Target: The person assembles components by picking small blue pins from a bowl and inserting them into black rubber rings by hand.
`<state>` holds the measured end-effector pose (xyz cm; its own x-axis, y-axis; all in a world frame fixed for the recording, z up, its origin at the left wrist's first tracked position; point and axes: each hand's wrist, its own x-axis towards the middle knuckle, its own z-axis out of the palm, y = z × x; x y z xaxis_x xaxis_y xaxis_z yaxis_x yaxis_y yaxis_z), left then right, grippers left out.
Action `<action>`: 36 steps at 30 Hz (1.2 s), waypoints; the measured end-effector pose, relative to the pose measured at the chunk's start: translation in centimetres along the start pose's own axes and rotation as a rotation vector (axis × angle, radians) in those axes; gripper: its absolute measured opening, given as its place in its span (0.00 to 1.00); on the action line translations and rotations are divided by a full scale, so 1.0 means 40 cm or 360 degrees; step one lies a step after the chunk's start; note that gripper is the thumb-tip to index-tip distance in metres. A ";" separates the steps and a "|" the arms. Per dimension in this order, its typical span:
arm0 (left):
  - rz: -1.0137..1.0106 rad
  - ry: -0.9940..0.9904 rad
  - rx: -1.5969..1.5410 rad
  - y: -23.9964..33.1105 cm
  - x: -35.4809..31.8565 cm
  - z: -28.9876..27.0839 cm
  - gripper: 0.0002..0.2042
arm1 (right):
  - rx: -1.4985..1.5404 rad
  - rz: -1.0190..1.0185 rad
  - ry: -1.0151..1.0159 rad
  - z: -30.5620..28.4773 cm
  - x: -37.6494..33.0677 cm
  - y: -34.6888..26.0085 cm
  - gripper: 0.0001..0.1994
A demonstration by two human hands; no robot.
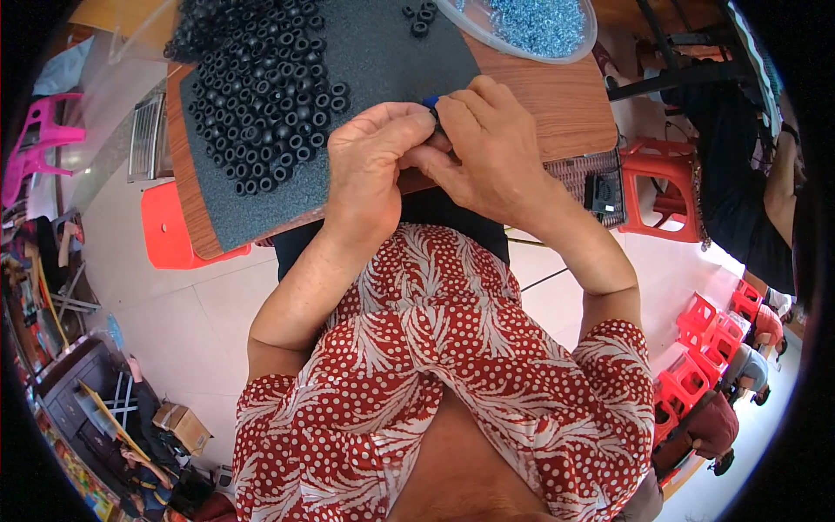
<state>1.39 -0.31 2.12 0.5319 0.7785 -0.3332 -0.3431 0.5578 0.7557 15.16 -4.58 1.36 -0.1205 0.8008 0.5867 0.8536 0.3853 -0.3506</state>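
My left hand [370,161] and my right hand [496,143] meet over the near edge of the table, fingers closed and thumbs drawn together. A small dark piece with a bright blue part [430,102] pokes out between the fingertips. Most of it is covered by the fingers, so its kind cannot be made out. To the left of my hands lies a large heap of small black ring-shaped pieces [261,122] on a dark grey mat [383,52]. A few more black rings [420,19] sit apart at the far side of the mat.
A round clear tub [578,48] of small light-blue pieces [535,26] stands at the far right of the wood-grain table [557,104]. Red plastic stools [665,187] flank the table. A pink stool [43,143] is farther left. Other people sit at right.
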 end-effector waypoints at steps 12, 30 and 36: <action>0.0004 -0.0002 -0.0053 0.002 -0.009 0.001 0.09 | -0.0173 -0.0203 0.0228 0.013 -0.001 0.019 0.13; 0.0098 -0.0143 0.0381 -0.018 -0.033 -0.021 0.13 | -0.0065 -0.0451 0.0169 0.016 -0.009 0.039 0.12; 0.0105 -0.0216 0.0505 -0.020 -0.027 -0.024 0.13 | -0.0068 -0.0464 0.0104 0.008 -0.014 0.043 0.12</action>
<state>0.35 -1.30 1.33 0.6218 0.7527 -0.2162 -0.1338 0.3741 0.9177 16.54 -4.21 0.17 -0.3320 0.6275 0.7043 0.8086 0.5737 -0.1300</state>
